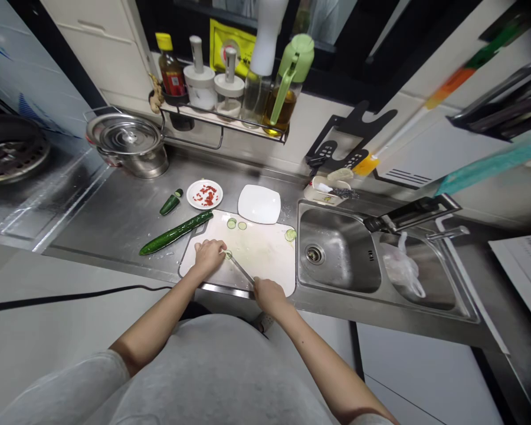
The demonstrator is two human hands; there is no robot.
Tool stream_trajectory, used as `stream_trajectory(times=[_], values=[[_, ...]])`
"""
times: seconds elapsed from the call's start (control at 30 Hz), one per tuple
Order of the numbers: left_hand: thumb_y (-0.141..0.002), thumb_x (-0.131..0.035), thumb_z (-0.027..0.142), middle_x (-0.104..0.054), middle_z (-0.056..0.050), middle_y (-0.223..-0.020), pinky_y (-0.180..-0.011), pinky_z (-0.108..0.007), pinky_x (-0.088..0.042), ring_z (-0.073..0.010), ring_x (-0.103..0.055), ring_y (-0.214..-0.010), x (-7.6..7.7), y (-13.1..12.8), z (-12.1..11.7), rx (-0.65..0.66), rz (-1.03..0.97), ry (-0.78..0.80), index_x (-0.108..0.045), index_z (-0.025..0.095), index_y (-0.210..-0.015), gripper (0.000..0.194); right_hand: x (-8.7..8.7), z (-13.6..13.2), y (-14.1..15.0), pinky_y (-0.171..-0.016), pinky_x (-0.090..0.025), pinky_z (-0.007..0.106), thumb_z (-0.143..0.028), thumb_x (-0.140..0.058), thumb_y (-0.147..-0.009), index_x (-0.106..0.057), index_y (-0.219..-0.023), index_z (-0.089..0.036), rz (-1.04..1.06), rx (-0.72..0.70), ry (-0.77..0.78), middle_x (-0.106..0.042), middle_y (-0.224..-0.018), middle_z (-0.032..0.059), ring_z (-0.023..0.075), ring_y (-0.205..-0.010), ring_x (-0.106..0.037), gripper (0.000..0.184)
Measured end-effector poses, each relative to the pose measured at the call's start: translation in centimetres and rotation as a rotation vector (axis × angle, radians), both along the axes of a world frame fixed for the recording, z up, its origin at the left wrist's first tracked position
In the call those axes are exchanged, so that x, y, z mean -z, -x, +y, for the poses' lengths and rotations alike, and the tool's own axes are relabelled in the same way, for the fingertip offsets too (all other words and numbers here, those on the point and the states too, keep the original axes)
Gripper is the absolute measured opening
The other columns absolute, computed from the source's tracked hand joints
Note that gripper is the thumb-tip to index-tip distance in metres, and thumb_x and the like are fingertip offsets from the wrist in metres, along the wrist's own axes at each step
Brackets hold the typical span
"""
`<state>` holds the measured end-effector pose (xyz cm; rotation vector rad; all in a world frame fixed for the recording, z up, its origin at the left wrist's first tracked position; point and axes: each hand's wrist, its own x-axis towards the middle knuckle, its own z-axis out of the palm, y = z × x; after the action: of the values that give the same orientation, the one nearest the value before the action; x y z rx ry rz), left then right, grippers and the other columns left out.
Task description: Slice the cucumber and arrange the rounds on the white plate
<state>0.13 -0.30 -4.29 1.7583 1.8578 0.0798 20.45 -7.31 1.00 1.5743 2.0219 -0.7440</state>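
My left hand (207,256) is curled on the white cutting board (265,251), pressing down a small piece of cucumber (228,254) at its fingertips. My right hand (268,293) grips the handle of a knife (241,270), whose blade runs up-left to that piece. Loose cucumber slices (236,224) lie on the far part of the board, and one slice (290,234) rests at its right edge. A long whole cucumber (176,233) lies across the board's left corner onto the steel counter.
A cucumber end (170,204), a small plate of chopped red chilli (205,195) and an empty white square plate (259,204) sit behind the board. A double steel sink (343,254) is on the right, a lidded steel pot (128,141) at back left, a condiment rack (230,88) above.
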Motion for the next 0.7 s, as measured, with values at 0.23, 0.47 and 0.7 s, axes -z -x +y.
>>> stream_trajectory(times=[0.23,0.47,0.7], values=[[-0.08,-0.051,0.026,-0.069,-0.007,-0.1,-0.088,-0.043,-0.028,-0.0281,-0.053,-0.102,0.4,-0.1,-0.1,0.01,0.03,-0.016,-0.067,0.025,-0.098,0.024,-0.1,-1.1,-1.0,-0.074,-0.042,0.031,-0.019,-0.038,-0.094,-0.06,-0.113,-0.016,-0.009,0.02,0.015,-0.07,-0.101,0.0158,0.0257,-0.098,-0.065,0.029],[-0.081,-0.05,0.027,-0.067,-0.008,-0.103,-0.087,-0.044,-0.029,-0.0292,-0.052,-0.102,0.7,-0.4,-0.1,0.019,0.055,-0.044,-0.067,0.024,-0.096,0.022,-0.3,-1.9,-2.0,-0.071,-0.039,0.03,-0.02,-0.038,-0.094,-0.061,-0.111,-0.016,0.0,0.027,0.008,-0.07,-0.1,0.0152,0.0257,-0.096,-0.065,0.029],[-0.081,-0.051,0.024,-0.066,-0.009,-0.104,-0.086,-0.043,-0.028,-0.0291,-0.051,-0.104,0.4,-0.6,0.0,0.028,0.05,-0.053,-0.066,0.023,-0.088,0.017,-0.3,-1.7,-4.0,-0.065,-0.033,0.027,-0.03,-0.039,-0.096,-0.063,-0.102,-0.016,0.121,0.156,-0.081,-0.07,-0.097,0.0125,0.0221,-0.092,-0.064,0.029]])
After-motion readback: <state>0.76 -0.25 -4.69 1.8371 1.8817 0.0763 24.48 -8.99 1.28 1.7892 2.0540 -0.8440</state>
